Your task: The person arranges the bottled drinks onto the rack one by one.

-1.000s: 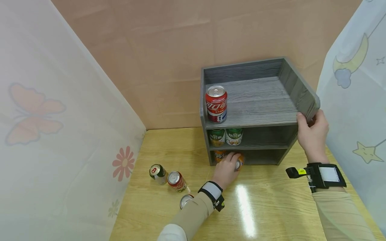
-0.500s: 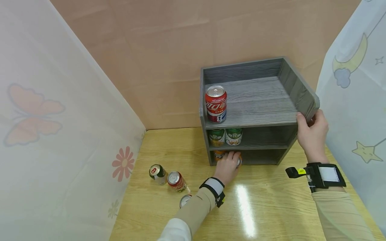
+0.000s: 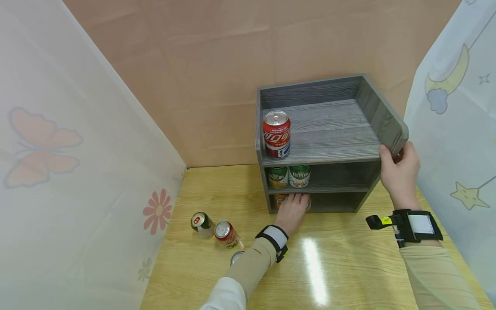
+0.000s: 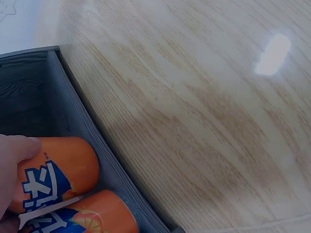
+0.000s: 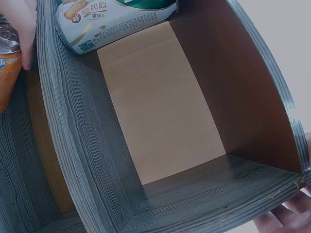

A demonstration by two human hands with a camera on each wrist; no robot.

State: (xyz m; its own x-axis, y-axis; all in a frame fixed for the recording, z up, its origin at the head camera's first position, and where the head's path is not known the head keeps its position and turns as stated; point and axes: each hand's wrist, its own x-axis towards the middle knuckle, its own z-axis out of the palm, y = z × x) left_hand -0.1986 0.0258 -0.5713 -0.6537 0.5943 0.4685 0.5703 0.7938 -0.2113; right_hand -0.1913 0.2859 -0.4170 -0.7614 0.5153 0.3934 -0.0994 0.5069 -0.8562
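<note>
My left hand reaches into the bottom level of a grey wooden shelf and grips an orange soda can. Right beside that can, a second orange soda can stands in the same level, partly covered by the hand in the head view. With thumb on the front and fingers behind, my right hand holds the shelf's right side panel. A red cola can stands on the top level at the left. Two green-and-white cans, one of them a green can, share the middle level.
On the wooden table left of the shelf are a dark green can and a red can. Another can is mostly hidden by my left sleeve. Patterned white cloths flank both sides, and a tan backdrop stands behind.
My left hand has shifted slightly left and deeper into the bottom level with the orange soda can, which has come up close to its neighbour. The right hand keeps its hold.
</note>
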